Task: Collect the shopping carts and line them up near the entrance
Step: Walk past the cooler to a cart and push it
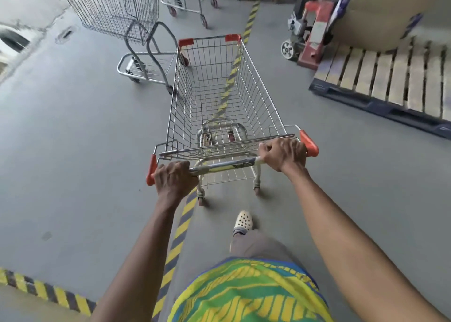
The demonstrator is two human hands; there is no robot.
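Since both fists are curled tight round the handle bar (224,166), left grip (174,177) at one end and right grip (283,154) at the other, the shopping cart (219,90) sticks straight out ahead, long axis pointing away from the body. It's a shiny wire basket that tapers to the nose, with orange plastic corners. The nose sits just right of a parked cart (109,9) and its tubular base, on the left-grip side, so I'd guess a leftward swing lines it up. The floor (73,151) is smooth grey.

Both hands (174,177) (283,154) around the cart handle (224,166)
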